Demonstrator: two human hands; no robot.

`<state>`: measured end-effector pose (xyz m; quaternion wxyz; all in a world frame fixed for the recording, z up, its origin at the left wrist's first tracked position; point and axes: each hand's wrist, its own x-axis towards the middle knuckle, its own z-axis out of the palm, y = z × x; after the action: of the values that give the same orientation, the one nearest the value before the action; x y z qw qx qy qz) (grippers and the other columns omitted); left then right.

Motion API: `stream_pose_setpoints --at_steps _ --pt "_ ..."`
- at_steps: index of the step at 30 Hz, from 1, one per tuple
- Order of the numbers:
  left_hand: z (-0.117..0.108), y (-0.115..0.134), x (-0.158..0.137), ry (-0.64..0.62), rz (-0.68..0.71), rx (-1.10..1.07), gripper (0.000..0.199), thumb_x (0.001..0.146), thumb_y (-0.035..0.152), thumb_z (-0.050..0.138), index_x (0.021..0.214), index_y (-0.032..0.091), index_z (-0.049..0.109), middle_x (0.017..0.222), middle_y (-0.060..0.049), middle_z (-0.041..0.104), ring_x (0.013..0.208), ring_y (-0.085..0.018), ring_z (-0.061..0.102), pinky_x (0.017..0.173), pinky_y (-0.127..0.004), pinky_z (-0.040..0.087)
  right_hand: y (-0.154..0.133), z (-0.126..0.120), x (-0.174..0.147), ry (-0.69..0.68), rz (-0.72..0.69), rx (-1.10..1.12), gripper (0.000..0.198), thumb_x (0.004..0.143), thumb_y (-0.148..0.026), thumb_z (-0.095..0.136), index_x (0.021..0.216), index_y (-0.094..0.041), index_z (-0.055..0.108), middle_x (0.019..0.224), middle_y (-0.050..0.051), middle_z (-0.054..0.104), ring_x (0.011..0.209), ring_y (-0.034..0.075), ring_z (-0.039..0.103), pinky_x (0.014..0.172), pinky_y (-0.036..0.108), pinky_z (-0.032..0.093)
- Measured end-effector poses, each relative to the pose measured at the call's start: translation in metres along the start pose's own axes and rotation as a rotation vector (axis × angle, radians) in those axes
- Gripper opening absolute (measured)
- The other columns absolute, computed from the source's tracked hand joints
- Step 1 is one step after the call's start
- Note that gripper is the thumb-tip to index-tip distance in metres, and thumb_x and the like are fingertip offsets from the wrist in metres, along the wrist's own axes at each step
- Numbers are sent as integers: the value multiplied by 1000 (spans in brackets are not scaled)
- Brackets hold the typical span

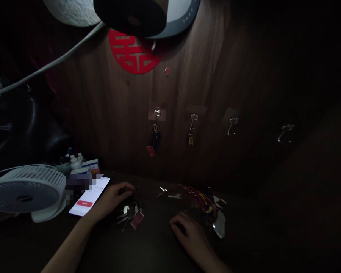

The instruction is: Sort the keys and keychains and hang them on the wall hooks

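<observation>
My left hand (115, 197) rests on the dark tabletop, its fingers loosely bent and the thumb apart, holding nothing that I can see. Just beside its fingertips lies a bunch of keys (127, 214) with a dark red tag (137, 220). My right hand (189, 233) lies on the table further right, fingers loosely curled, with nothing visible in it. Beyond it are a couple of small loose keys (174, 196). To its right sits a tangle of red and yellow cords (200, 197) with a pale, shiny pendant-like piece (220, 224). Dim light blurs small details.
A lit phone (89, 197) and a white fan (25, 189) stand left, with small bottles (75, 162) behind. On the wooden wall, one hook (157, 113) holds keys with a red tag (150, 151); another holds a small yellow piece (190, 140). Two more hooks (232, 125) are further right.
</observation>
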<state>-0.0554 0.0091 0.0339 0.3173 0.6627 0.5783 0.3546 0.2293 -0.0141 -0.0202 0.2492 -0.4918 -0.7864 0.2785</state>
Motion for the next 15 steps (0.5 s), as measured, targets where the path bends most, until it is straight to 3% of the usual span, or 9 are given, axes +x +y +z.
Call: stream_pose_setpoints --at_steps 2,4,9,15 --pt "4 -2 -5 -135 -15 22 21 77 31 55 90 22 67 88 0 72 83 -20 65 72 -26 48 0 -1 0 -10 4 -1 15 84 -22 47 84 -23 62 88 1 63 85 16 60 75 25 41" --pt "9 -5 -7 -190 0 52 22 77 29 54 93 22 67 94 0 71 88 -20 64 76 -27 48 0 -1 0 -17 14 -12 15 84 -22 47 84 -23 62 88 1 63 85 16 60 75 24 41" --pt "15 -22 -3 -84 95 125 25 80 28 51 100 23 66 106 -4 67 102 -22 59 90 -33 44 1 -1 1 -15 7 -29 15 85 -23 46 84 -23 61 88 1 63 84 16 60 76 24 42" --pt "18 -36 1 -47 115 175 30 76 20 51 102 23 65 107 -6 67 102 -23 59 91 -36 44 1 0 2 -23 6 -42 15 85 -22 46 83 -23 61 88 1 64 85 15 60 76 23 42"
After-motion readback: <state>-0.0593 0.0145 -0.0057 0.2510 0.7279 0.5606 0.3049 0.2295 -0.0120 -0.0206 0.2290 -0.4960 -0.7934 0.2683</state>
